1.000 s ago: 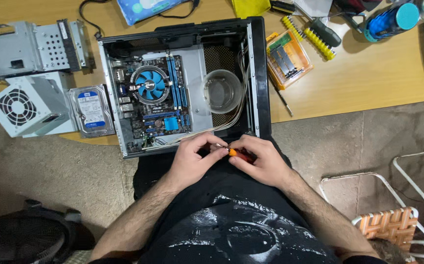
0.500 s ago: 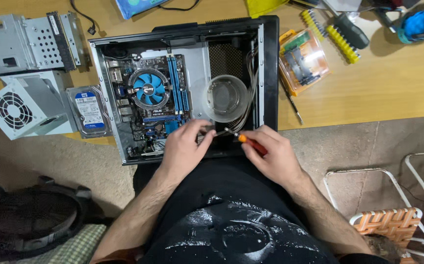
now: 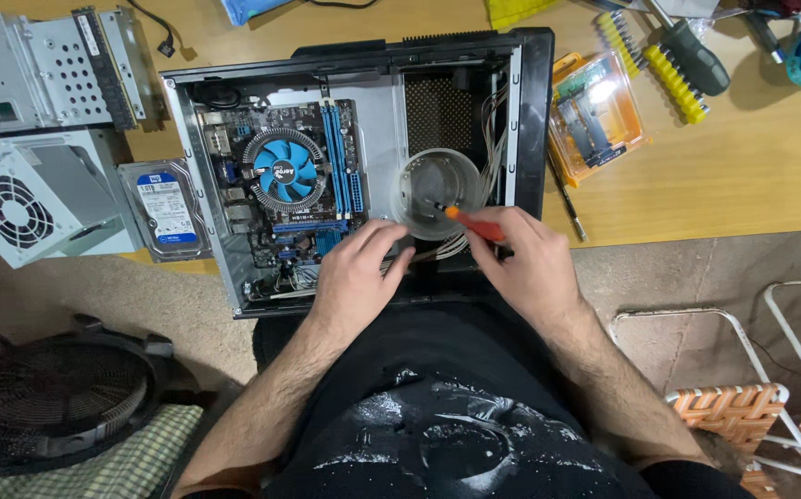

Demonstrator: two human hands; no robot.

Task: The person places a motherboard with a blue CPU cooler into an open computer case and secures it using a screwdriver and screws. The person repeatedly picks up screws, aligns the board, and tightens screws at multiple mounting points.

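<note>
2 hands work low in the open black computer case (image 3: 534,111): right hand (image 3: 530,263) fingers pinch an orange-handled screwdriver (image 3: 476,225) over a clear plastic cup (image 3: 437,192); left hand (image 3: 359,277), loosely curled and empty, rests at the green motherboard's (image 3: 280,185) edge, mid-unscrewing, I'd say.

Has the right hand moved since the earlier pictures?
Yes. The right hand, holding a screwdriver, moved up from the case's near edge toward the clear cup.

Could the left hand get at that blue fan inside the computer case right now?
Probably yes. The left hand rests at the near edge of the open case, the blue fan lies uncovered just beyond it, and nothing stands between them.
</note>
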